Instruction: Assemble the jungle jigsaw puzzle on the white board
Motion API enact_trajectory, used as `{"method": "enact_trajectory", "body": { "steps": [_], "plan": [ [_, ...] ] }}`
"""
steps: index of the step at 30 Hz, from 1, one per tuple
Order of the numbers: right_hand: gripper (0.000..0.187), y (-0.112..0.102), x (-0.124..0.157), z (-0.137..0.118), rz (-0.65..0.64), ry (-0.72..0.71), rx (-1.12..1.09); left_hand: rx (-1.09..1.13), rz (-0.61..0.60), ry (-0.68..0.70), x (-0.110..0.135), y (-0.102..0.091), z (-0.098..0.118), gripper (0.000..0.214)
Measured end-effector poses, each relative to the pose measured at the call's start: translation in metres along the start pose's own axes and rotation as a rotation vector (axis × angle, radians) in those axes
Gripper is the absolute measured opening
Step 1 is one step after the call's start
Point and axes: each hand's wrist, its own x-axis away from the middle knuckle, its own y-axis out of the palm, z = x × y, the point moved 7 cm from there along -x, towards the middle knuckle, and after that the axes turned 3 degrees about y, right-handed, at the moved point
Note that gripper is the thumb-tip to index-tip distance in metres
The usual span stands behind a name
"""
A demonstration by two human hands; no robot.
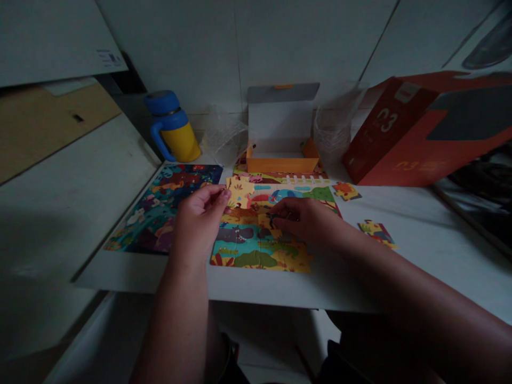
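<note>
My left hand (206, 209) pinches a yellow jigsaw puzzle piece (240, 192) between thumb and fingers, held up over the left part of a partly assembled animal puzzle (256, 258). The puzzle shows a hippo, crocodiles and green bushes. Over its middle, my right hand (298, 217) is closed on another yellowish puzzle piece (269, 222), low against the picture; whether that piece touches the others I cannot tell. Two loose puzzle pieces lie to the right of the puzzle, one orange piece (346, 191) farther back and one multicoloured piece (376, 233) nearer.
A dark blue picture puzzle (160, 208) lies on the left of the white table (248, 288). Behind stand a blue and yellow bottle (176, 130), crumpled clear plastic (226, 136), an open orange box (283, 163) and a large red-orange box (416, 138) at right.
</note>
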Motion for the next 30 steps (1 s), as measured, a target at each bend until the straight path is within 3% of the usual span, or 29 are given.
{"method": "enact_trajectory", "body": {
  "steps": [12, 17, 30],
  "plan": [
    [0.026, 0.003, 0.004, -0.006, 0.048, -0.085, 0.281, -0.006, -0.015, -0.002, -0.001, -0.001, -0.003, 0.038],
    [0.035, 0.005, 0.006, -0.007, 0.026, -0.053, 0.358, -0.027, -0.017, 0.001, -0.001, -0.001, -0.003, 0.038],
    [0.029, 0.011, 0.008, -0.013, -0.022, -0.129, 0.496, -0.029, -0.042, -0.001, 0.000, 0.003, -0.002, 0.037]
  ]
}}
